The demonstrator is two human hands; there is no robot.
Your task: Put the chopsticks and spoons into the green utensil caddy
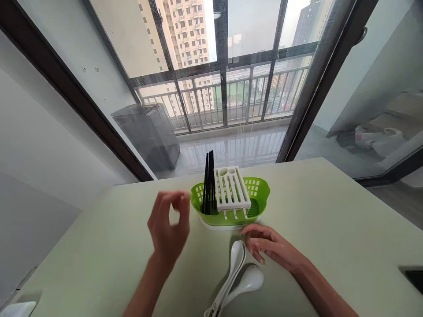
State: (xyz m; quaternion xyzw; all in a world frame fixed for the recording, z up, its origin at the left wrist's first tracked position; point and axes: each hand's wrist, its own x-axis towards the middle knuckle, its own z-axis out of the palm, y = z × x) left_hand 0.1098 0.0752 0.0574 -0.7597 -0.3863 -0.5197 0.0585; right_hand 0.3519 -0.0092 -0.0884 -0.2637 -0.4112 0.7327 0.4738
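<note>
My left hand [168,224] is raised left of a green basket [262,196], its thumb and fingertips meeting in a ring. I see nothing held there, though the hand is slightly blurred. Black chopsticks [208,182] stand upright in the basket's left part. A white slotted rack [232,188] with small hooks leans across its middle. My right hand [269,244] is open, fingers loosely curved, just in front of the basket's white base [218,227]. Beside it, white spoons [237,255] lie partly overlapping on the table, with another white spoon [251,278] turned to the right.
The pale table [313,211] ends at a glass door facing a balcony. A dark appliance [148,132] stands behind the glass. On the table's right edge lies a black object [414,278]; a white object [21,309] is at the lower left corner.
</note>
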